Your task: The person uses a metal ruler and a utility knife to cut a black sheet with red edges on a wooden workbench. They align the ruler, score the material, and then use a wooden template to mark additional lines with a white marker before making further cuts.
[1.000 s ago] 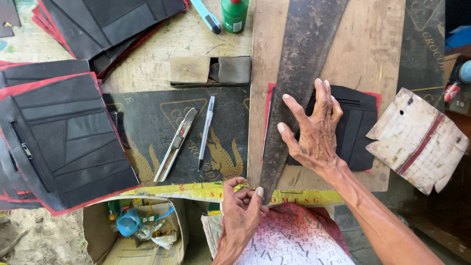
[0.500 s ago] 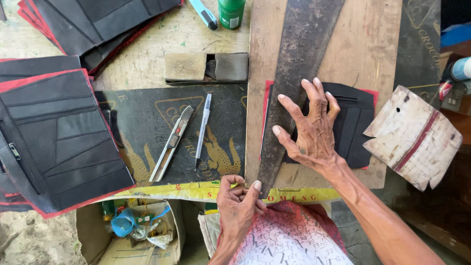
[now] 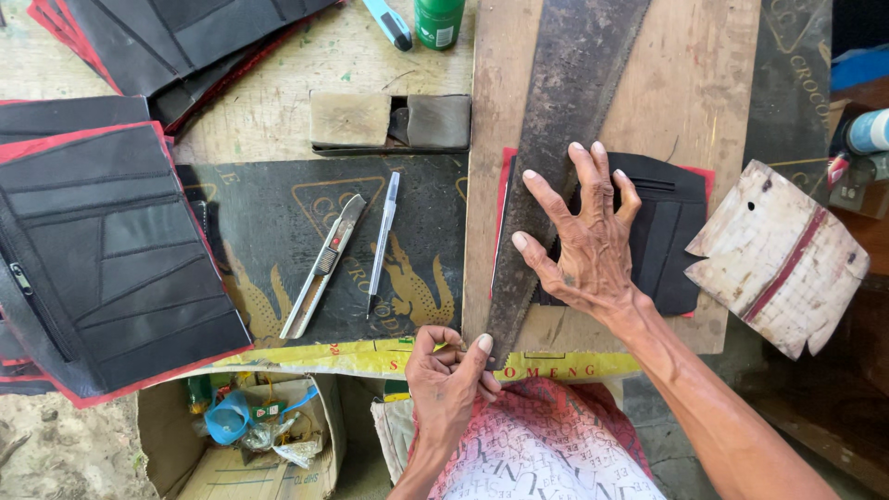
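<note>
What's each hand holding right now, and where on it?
The right hand presses flat on the black wallet piece and saw blade, pinning, not gripping. The left hand is curled, contents unclear.

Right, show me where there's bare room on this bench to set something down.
Bare wood lies on the plank above the right hand, right of the saw blade. The black mat is free left of the cutter and pen. The black panels crowd the left side.

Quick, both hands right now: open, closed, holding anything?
Left hand: fingers curled near the table edge; whether it holds anything cannot be told.
Right hand: open, spread flat on the metal blade and black panel.
</note>
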